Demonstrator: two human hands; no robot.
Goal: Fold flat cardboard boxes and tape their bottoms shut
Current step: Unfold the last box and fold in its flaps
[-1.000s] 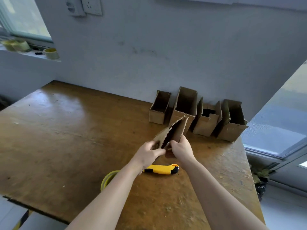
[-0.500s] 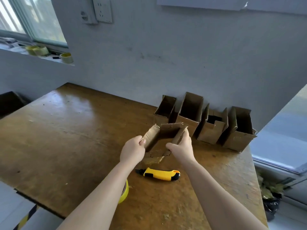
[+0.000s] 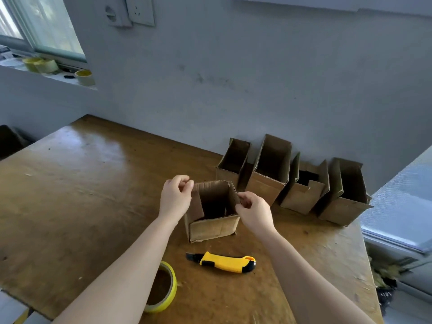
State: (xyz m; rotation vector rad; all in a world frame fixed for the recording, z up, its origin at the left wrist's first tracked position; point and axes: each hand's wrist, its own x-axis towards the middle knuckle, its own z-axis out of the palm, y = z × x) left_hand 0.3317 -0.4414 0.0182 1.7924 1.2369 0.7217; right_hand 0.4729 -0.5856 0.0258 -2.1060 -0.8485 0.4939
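A small open-topped cardboard box [image 3: 213,228] stands upright on the wooden table [image 3: 81,197], its near flap folded down in front. My left hand [image 3: 175,197] is at the box's top left corner, fingertips curled and pinching the rim. My right hand [image 3: 253,212] is at the right wall, thumb and fingers curled on its top edge. A yellow tape roll [image 3: 166,288] lies by my left forearm. A yellow and black utility knife [image 3: 225,264] lies just in front of the box.
Several folded boxes [image 3: 268,176] stand in a row against the wall behind, out to the far right one [image 3: 346,202]. The table's right edge drops off beside a window. Tape rolls [image 3: 85,77] sit on the left window sill.
The box went from flat and held in the air, to opened up, to standing upright on the table. Both hands moved from its lower end to its top rim.
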